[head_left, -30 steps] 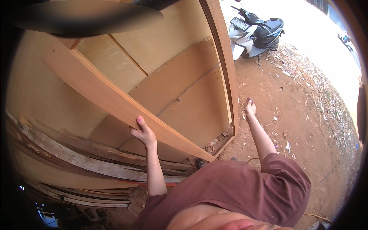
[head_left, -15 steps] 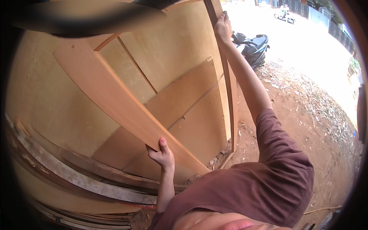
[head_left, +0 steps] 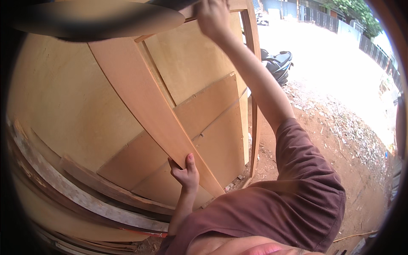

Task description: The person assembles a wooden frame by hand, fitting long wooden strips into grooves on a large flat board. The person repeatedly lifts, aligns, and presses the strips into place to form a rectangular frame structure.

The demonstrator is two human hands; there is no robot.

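A tall reddish-brown wooden frame [head_left: 140, 93] stands tilted before me, its wide near board running from upper left down to my body. My left hand [head_left: 186, 172] grips the lower part of this board, thumb on the face and fingers around its edge. Up at the frame's top rail, my right hand [head_left: 213, 19] is closed with the arm stretched out. Its fingertips are partly cut off by the picture's upper edge, and what lies under them cannot be made out. The frame's far upright [head_left: 253, 55] stands to the right of that hand.
Large plywood sheets [head_left: 63, 97] lean behind the frame. Weathered planks [head_left: 97, 208] lie stacked at lower left. A parked motor scooter [head_left: 278, 66] stands beyond the far upright, on dirt ground [head_left: 314, 148] strewn with wood chips. A dark blurred shape [head_left: 97, 19] covers the upper left.
My right hand has moved left from the far upright to the top rail. The near board appears shifted to the right and steeper in view, with my left hand still gripping it.
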